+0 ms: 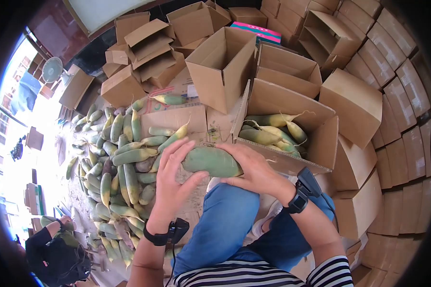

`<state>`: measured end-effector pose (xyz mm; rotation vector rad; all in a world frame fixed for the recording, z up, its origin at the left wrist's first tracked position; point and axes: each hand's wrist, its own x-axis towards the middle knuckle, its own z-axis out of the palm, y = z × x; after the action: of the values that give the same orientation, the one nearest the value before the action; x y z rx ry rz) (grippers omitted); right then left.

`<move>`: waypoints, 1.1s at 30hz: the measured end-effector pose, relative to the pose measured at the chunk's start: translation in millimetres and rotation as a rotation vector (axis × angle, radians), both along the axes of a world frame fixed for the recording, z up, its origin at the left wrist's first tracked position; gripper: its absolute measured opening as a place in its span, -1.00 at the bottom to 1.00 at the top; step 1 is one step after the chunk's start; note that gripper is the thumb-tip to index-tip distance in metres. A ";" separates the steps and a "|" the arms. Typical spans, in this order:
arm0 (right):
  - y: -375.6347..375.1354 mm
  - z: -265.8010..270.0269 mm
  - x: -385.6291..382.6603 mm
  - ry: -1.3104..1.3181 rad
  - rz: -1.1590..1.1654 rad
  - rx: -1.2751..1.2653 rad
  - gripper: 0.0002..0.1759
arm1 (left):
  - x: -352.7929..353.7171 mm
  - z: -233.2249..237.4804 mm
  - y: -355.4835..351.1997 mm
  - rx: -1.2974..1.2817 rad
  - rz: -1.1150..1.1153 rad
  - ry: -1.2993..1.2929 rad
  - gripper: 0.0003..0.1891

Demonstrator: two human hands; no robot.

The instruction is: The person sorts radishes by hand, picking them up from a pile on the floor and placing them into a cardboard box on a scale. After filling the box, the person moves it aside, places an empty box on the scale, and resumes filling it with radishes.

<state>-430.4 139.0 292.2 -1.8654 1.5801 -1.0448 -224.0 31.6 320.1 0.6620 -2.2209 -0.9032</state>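
Note:
A thick green radish (212, 161) is held crosswise above my knees, between both hands. My right hand (254, 168) grips its right end, fingers over the top and thumb below. At the left end, my left hand (173, 171) is curved around the radish, with the thumb against its lower side and the fingertips at its upper edge. Just beyond my right hand stands an open cardboard box (292, 160) with several green radishes (268, 130) lying inside. Left of my left hand, a large heap of green radishes (131, 184) covers the floor.
Open cardboard boxes (220, 71) stand ahead, some nested or tipped over. Stacked closed cartons (402, 100) line the right side. A flat cardboard sheet (177, 119) lies beyond the heap. At the lower left another person (57, 248) is beside the heap. A fan (52, 70) stands far left.

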 end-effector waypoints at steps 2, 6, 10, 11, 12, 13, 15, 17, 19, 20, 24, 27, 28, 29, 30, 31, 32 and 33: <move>3.8 -3.3 1.0 0.035 -0.079 -0.055 -0.10 | -4.5 -4.3 6.5 -0.065 0.041 0.027 -0.38; 6.7 -9.0 -1.8 0.108 -0.141 -0.124 -0.09 | -14.2 -18.0 15.4 -0.331 0.143 0.128 -0.47; 6.8 -10.8 -0.8 0.156 -0.156 -0.124 -0.07 | -21.2 -18.8 22.5 -0.522 0.241 0.159 -0.56; 6.3 -10.0 -1.0 0.167 -0.172 -0.145 -0.07 | -21.0 -18.3 22.5 -0.524 0.244 0.164 -0.56; 5.7 -10.4 -1.0 0.175 -0.171 -0.150 -0.07 | -20.8 -18.2 22.9 -0.565 0.249 0.157 -0.57; 4.8 -11.3 -0.9 0.153 -0.164 -0.136 -0.07 | -22.0 -18.1 22.1 -0.607 0.254 0.151 -0.59; 2.3 -11.8 -0.7 0.122 -0.156 -0.120 -0.07 | -23.1 -18.9 18.8 -0.608 0.240 0.166 -0.61; -0.7 -12.2 0.2 0.110 -0.154 -0.127 -0.10 | -22.7 -19.9 15.6 -0.597 0.222 0.175 -0.62; 1.7 -13.7 0.6 0.092 -0.155 -0.121 -0.12 | -21.2 -19.6 11.4 -0.731 0.157 0.175 -0.66; 1.2 -13.9 0.7 0.090 -0.147 -0.112 -0.12 | -19.2 -21.8 9.2 -0.723 0.157 0.172 -0.66; -1.9 -13.3 -0.6 0.074 -0.093 -0.071 -0.09 | -14.0 -23.6 1.0 -0.895 0.052 0.203 -0.69; -4.6 -14.5 -1.1 0.045 -0.054 -0.063 -0.08 | -12.9 -24.8 -4.4 -0.957 0.020 0.215 -0.68; -6.0 -14.1 -0.4 0.041 -0.053 -0.060 -0.08 | -13.0 -25.5 -6.8 -0.988 0.015 0.224 -0.68; -7.2 -12.8 0.0 -0.017 -0.029 -0.028 -0.08 | -14.0 -26.6 -10.2 -0.985 0.013 0.221 -0.68; -7.4 -11.9 0.5 -0.075 -0.007 0.005 -0.08 | -15.5 -28.2 -13.8 -0.990 0.022 0.248 -0.68; -8.4 -10.9 1.9 -0.076 -0.011 0.010 -0.08 | -17.7 -29.7 -16.0 -0.994 0.030 0.277 -0.68; -10.1 -10.0 4.6 -0.136 -0.001 0.053 -0.08 | -19.7 -31.1 -16.3 -0.988 0.027 0.280 -0.68; -11.2 -10.0 6.1 -0.197 0.010 0.095 -0.08 | -21.5 -32.4 -16.2 -0.895 0.068 0.294 -0.69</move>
<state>-424.3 127.9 282.2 -1.6520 1.4782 -1.0937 -245.5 15.3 287.7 0.1556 -2.0267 0.0791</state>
